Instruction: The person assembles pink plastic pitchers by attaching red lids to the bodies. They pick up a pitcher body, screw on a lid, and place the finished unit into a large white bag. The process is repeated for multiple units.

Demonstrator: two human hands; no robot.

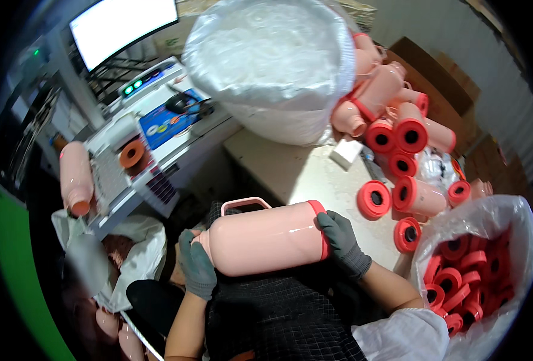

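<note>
head view: a pink bottle (260, 237) lies sideways over the lap, long side going left to right. left hand (197, 265) fingers curl around its narrow end. right hand (341, 243) fingers grip the red ring (322, 231) at its wide end.

Two gloved hands (197, 265), one held flask (260, 237), perhaps eight loose red rings (373, 199) (bagged uncounted).

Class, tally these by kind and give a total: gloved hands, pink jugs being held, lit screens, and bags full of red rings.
Gloved hands, left hand and right hand: 2
Held pink jug: 1
Lit screen: 1
Bag of red rings: 1
Total: 5
</note>
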